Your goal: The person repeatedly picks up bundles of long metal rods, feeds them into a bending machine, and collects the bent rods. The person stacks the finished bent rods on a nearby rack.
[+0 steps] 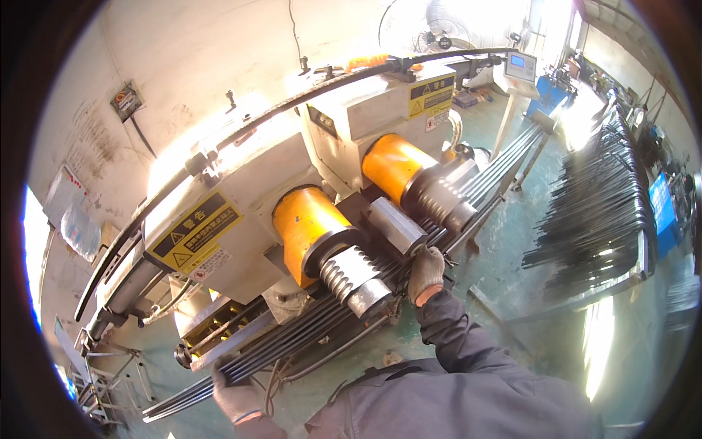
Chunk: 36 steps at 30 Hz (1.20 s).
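Observation:
Several long dark metal rods (292, 338) lie side by side along the front of a machine, running from lower left to upper right. My left hand (238, 399), in a light work glove, is closed around the rods near their left end; some of its fingers are hidden. Also gloved, my right hand (426, 272) is curled below the end of a grey faceted metal block (397, 225). What its fingers hold there is hidden. Two orange cylinders, a near one (311, 227) and a far one (395, 164), carry ribbed metal rollers (356, 278) on either side of the block.
Behind the rollers stands the pale machine housing (241, 219) with yellow warning labels (196, 233). A curved black rail (256, 130) passes above it. At right, a rack holds a large pile of dark rods (592, 197). A control box (520, 66) stands on a post at the far end.

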Each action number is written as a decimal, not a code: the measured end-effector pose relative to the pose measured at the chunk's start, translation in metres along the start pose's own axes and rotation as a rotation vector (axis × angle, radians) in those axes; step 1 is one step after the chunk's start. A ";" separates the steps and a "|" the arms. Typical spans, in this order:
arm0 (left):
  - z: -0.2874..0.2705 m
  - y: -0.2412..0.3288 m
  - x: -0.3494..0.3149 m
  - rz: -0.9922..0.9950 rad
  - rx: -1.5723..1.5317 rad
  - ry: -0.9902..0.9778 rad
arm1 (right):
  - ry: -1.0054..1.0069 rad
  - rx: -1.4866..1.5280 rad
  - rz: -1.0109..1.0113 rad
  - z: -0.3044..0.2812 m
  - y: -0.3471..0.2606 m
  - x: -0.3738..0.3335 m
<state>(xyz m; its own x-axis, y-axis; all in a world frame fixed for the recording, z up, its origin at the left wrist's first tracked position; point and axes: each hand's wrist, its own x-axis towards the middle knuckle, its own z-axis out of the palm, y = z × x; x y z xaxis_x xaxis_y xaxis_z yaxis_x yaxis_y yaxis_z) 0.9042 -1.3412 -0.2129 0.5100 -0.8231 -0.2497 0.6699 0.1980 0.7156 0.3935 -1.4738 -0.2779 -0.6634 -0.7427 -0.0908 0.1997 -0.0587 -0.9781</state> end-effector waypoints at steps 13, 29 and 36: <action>0.022 -0.025 -0.026 -0.099 0.083 -0.106 | -0.146 -0.809 -0.537 -0.052 0.022 -0.012; -0.070 0.079 0.000 -0.005 -0.347 -0.055 | 0.028 -0.275 0.021 -0.076 0.028 -0.111; -0.244 0.232 0.080 0.296 -0.204 0.157 | 0.027 -0.495 0.186 -0.105 0.143 -0.189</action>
<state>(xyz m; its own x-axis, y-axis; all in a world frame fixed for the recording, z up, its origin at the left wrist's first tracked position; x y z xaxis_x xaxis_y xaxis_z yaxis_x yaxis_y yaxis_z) 1.2324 -1.2317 -0.2259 0.7628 -0.6264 -0.1602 0.5670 0.5290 0.6314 0.4723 -1.2717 -0.4207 -0.6690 -0.6925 -0.2700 -0.0440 0.3995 -0.9157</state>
